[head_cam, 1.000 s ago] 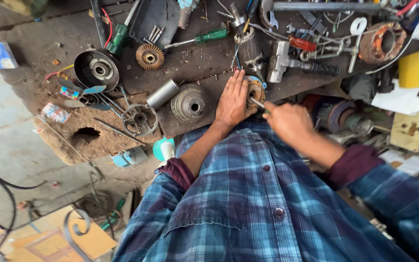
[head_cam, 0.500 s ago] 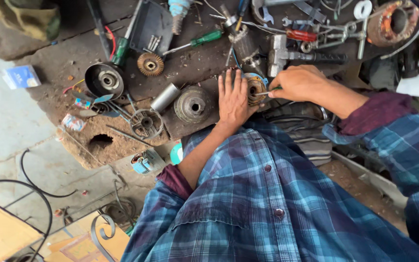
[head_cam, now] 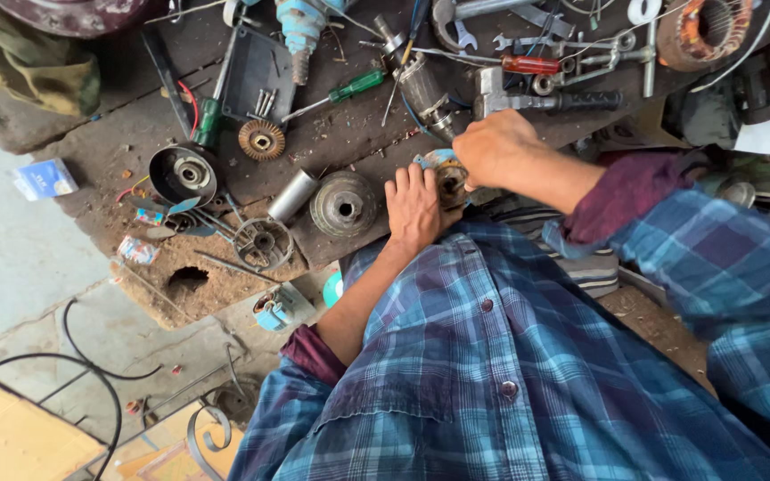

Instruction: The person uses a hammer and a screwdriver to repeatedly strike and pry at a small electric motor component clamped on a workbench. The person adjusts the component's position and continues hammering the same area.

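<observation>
At the bench's near edge: we are working on a small round metal part (head_cam: 450, 178), rusty with a bluish rim, lying between our two hands.
Left hand (head_cam: 416, 209): we are pressing it flat and open-fingered on the bench (head_cam: 331, 134), its fingertips touching the part's left side; it is steadying, not gripping.
Right hand (head_cam: 496, 147): we are curling it closed over the part's upper right; it is probably pinching a thin tool, though the hand is hiding it, so we cannot tell.
Key relation: the part is sitting just right of the left hand and below-left of the right hand; the right is nearer. Its long axis is not showing.
Further out: a grey domed housing (head_cam: 343, 205) and a steel cylinder (head_cam: 292, 195) are lying left of the left hand; a green-handled screwdriver (head_cam: 336, 93) and a wire brush wheel (head_cam: 261, 140) are resting farther back.
</observation>
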